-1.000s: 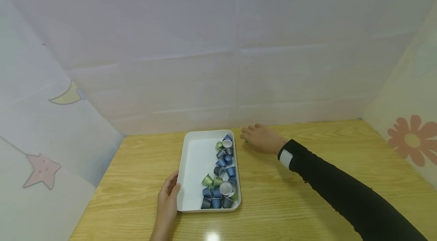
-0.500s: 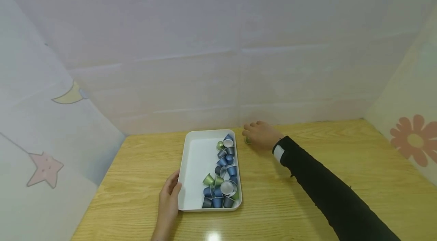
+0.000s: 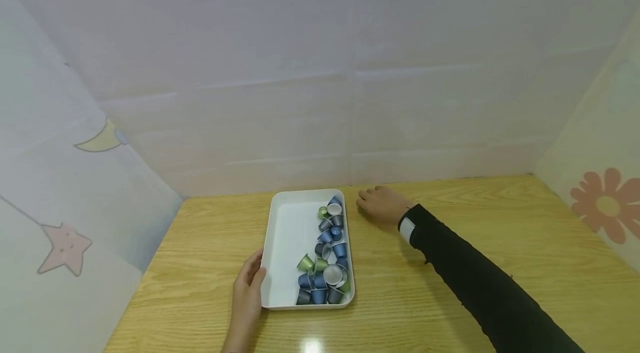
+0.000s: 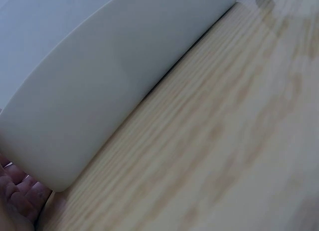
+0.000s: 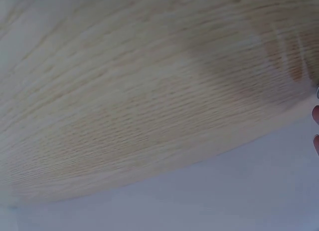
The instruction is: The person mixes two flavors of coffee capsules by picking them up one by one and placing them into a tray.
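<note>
My left hand [image 3: 247, 286] holds the white tray [image 3: 285, 242] at its left side, thumb at the rim. In the left wrist view, curled fingers [image 4: 22, 191] show at the tray's lower corner. Coffee capsules in blue, dark grey and green lie heaped along the tray's right side, such as a green capsule [image 3: 305, 263] and a blue capsule [image 3: 318, 296]. My right hand [image 3: 384, 205] is low over the table, right of the tray's far corner, fingers bent downward. The back of the hand hides what is beneath it. In the right wrist view, fingertips [image 5: 316, 115] show only at the edge.
The wooden table [image 3: 425, 292] ends at a pale wall [image 3: 425, 119] just behind my right hand. Side panels with a star [image 3: 65, 247], a moon [image 3: 102, 139] and a flower [image 3: 607, 205] stand left and right. A light reflection lies on the front of the table.
My right hand has lowered over a green capsule that showed beside its fingers half a second ago; that capsule is now hidden. The left hand and tray stay in place.
</note>
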Motion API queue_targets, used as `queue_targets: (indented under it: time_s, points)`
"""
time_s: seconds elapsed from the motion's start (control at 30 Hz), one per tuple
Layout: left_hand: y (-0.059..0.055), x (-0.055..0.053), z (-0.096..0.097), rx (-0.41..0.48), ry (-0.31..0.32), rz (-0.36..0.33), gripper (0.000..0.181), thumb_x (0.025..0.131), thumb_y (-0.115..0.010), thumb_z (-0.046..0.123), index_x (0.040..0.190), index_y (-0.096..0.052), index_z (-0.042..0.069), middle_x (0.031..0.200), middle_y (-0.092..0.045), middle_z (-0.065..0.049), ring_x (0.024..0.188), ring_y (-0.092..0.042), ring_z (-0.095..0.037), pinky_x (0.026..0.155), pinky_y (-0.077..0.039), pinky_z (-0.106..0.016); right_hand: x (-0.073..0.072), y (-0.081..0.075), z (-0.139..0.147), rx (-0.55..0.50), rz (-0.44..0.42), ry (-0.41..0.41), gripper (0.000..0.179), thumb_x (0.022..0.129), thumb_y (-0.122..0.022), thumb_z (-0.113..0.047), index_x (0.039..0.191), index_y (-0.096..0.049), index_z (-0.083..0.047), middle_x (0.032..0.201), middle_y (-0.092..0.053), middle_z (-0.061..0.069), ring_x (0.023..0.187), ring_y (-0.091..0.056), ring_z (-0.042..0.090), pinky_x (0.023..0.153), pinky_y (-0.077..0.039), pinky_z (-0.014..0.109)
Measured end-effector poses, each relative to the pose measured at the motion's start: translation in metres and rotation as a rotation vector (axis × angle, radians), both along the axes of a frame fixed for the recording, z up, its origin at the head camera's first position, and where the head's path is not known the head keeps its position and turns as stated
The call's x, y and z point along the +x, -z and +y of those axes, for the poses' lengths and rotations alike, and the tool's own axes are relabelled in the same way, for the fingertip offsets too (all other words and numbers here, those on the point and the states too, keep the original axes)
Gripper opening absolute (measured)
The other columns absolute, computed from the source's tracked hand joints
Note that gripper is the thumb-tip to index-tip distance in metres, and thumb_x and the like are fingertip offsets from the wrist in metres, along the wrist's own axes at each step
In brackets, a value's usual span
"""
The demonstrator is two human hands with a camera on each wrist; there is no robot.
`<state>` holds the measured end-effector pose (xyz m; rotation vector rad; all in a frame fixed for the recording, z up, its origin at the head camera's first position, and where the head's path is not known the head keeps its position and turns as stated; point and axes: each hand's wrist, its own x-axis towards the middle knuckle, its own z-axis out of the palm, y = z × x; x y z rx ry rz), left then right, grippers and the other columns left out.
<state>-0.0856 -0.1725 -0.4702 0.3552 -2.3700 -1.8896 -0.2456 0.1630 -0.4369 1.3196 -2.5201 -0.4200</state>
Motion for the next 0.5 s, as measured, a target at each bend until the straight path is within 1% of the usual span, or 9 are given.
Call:
queue_targets:
  time_s: [0.2,0.27,0.37,0.43,0.5]
  points:
    - [0.0,0.0,0.003,0.004,-0.002,-0.002,0.041,0.096,-0.042,0.005,0.136,-0.048,0.007,0.136,-0.054,-0.02,0.119,-0.05,-0.026,0.091,-0.049,-0.035,-0.006,0.0,0.011,0.022,0.068,-0.034,0.01,0.085,-0.064,-0.015,0.094,-0.061,-0.009,0.084,-0.061,0.004,0.07,-0.056,0.017,0.062,-0.054,0.03]
    - [0.0,-0.001,0.004,0.01,-0.001,-0.002,0.041,0.096,-0.042,0.004,0.136,-0.048,0.006,0.136,-0.054,-0.021,0.119,-0.05,-0.027,0.093,-0.048,-0.039,-0.006,-0.001,0.015,0.02,0.075,-0.034,0.012,0.085,-0.065,-0.015,0.094,-0.061,-0.009,0.084,-0.061,0.004,0.07,-0.055,0.017,0.062,-0.054,0.03]
    - [-0.001,-0.001,0.004,0.009,0.004,0.001,0.041,0.096,-0.042,0.005,0.136,-0.048,0.007,0.136,-0.054,-0.022,0.119,-0.05,-0.028,0.094,-0.047,-0.044,-0.005,-0.005,0.019,-0.003,0.061,-0.026,0.012,0.086,-0.064,-0.014,0.096,-0.06,-0.009,0.084,-0.059,0.004,0.07,-0.054,0.017,0.063,-0.054,0.031]
    - [-0.001,-0.001,0.003,0.004,0.007,0.002,0.04,0.096,-0.042,0.006,0.136,-0.048,0.007,0.136,-0.054,-0.022,0.119,-0.05,-0.028,0.094,-0.047,-0.043,-0.002,-0.008,0.019,-0.025,0.047,-0.021,0.013,0.086,-0.063,-0.015,0.097,-0.06,-0.009,0.085,-0.059,0.005,0.07,-0.054,0.018,0.064,-0.054,0.032]
    - [0.0,-0.002,0.002,-0.003,0.006,0.0,0.04,0.096,-0.043,0.007,0.136,-0.048,0.007,0.136,-0.055,-0.022,0.118,-0.051,-0.027,0.091,-0.048,-0.035,0.0,-0.013,0.017,-0.055,0.041,-0.024,0.015,0.085,-0.064,-0.015,0.098,-0.06,-0.009,0.087,-0.06,0.005,0.073,-0.055,0.018,0.065,-0.054,0.033]
